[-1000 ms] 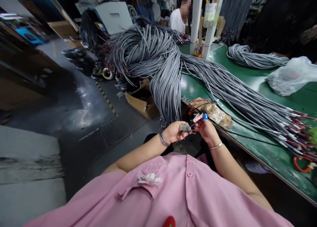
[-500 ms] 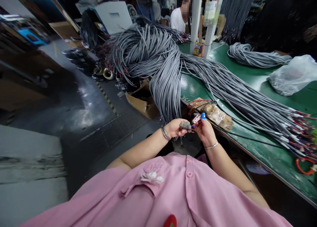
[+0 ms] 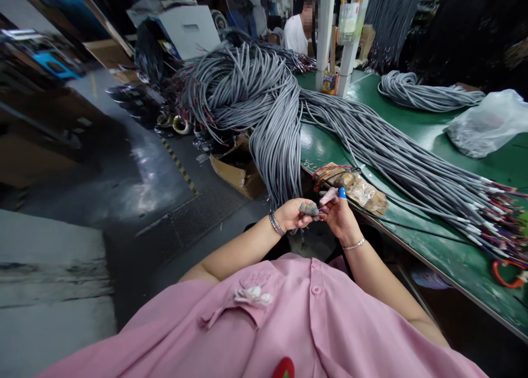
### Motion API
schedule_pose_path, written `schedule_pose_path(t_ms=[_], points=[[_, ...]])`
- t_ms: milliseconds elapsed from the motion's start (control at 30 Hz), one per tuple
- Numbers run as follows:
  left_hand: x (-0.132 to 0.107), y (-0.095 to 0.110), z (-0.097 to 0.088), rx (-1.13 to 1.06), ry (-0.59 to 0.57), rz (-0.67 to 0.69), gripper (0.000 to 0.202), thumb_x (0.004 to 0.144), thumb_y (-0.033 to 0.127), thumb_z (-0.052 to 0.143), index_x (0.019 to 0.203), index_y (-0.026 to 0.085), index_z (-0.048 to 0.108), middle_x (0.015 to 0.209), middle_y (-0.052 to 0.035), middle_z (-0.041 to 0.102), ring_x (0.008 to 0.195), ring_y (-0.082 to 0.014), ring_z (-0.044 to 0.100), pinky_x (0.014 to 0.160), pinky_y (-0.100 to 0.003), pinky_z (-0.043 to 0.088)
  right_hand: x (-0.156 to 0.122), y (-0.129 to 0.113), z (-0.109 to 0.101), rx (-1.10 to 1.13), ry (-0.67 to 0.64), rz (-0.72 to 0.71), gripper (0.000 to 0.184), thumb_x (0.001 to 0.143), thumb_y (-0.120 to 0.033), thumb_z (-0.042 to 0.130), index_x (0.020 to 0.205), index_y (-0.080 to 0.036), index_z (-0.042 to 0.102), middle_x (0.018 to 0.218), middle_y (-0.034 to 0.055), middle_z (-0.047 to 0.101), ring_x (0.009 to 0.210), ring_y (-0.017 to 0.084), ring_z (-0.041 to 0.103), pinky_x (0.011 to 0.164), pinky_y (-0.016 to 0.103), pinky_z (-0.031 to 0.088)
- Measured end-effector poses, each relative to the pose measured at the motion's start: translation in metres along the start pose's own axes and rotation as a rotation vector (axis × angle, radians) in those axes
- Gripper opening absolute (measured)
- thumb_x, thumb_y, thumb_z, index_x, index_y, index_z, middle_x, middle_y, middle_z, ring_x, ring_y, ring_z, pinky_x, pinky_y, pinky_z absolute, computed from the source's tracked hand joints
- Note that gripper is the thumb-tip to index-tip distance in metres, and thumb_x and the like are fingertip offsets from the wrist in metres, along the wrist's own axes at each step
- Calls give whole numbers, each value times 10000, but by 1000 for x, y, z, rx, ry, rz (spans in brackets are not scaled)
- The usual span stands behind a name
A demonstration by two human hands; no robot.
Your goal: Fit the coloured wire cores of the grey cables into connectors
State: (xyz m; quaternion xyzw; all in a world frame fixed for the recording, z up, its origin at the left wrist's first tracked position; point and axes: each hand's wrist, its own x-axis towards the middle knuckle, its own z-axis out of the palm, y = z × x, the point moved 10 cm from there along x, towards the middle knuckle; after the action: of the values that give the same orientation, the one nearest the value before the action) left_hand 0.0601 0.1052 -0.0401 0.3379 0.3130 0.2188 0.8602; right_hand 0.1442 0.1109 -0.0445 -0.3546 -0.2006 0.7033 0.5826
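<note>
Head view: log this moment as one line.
left hand: pinching thin wires | right hand: pinching same wires | nearby: grey cables draped off green table

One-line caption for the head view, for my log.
Beside a green workbench heaped with grey cables, the left hand holds a small grey piece while the right hand fingers its thin coloured wires.

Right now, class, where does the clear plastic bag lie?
The plastic bag lies at the far right of the head view on the green table, just right of the smaller grey cable coil.
</note>
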Motion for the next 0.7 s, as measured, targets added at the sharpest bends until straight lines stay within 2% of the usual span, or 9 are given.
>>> schedule_pose_path(t_ms=[100, 167, 367, 600, 700], points=[[-11, -4, 1, -15, 57, 54, 108, 634, 202, 618, 688, 110, 598, 548, -63, 615, 319, -65, 410, 292, -155, 237, -6, 3, 3, 7, -48, 36, 551, 755, -738, 529, 813, -199, 631, 755, 22, 656, 578, 127, 572, 529, 267, 500], [-21, -8, 2, -6, 107, 104, 112, 656, 223, 628, 675, 123, 582, 499, -36, 579, 315, -74, 414, 299, -167, 251, -9, 4, 1, 30, -48, 48, 517, 770, -707, 546, 834, -202, 639, 803, 25, 671, 588, 120, 575, 533, 257, 500], [-43, -15, 7, 17, 264, 227, 208, 697, 301, 699, 734, 132, 584, 515, -4, 581, 354, -73, 456, 336, -176, 288, -11, 2, -3, 30, 5, 10, 280, 784, -462, 687, 884, -202, 668, 813, 9, 682, 576, 95, 554, 526, 224, 489], [-42, -7, 4, -54, 329, 271, 186, 690, 281, 683, 740, 142, 570, 523, 10, 576, 369, -70, 465, 342, -172, 272, -2, 3, 4, -41, 10, 0, 363, 776, -545, 667, 851, -190, 659, 683, 11, 639, 532, 109, 529, 487, 240, 464], [-39, -3, 2, -74, 330, 267, 193, 678, 285, 686, 730, 146, 563, 517, 13, 571, 363, -68, 452, 339, -173, 253, 0, -1, 1, -58, 51, -87, 346, 772, -537, 678, 777, -193, 646, 662, -4, 607, 505, 89, 480, 482, 231, 445]])
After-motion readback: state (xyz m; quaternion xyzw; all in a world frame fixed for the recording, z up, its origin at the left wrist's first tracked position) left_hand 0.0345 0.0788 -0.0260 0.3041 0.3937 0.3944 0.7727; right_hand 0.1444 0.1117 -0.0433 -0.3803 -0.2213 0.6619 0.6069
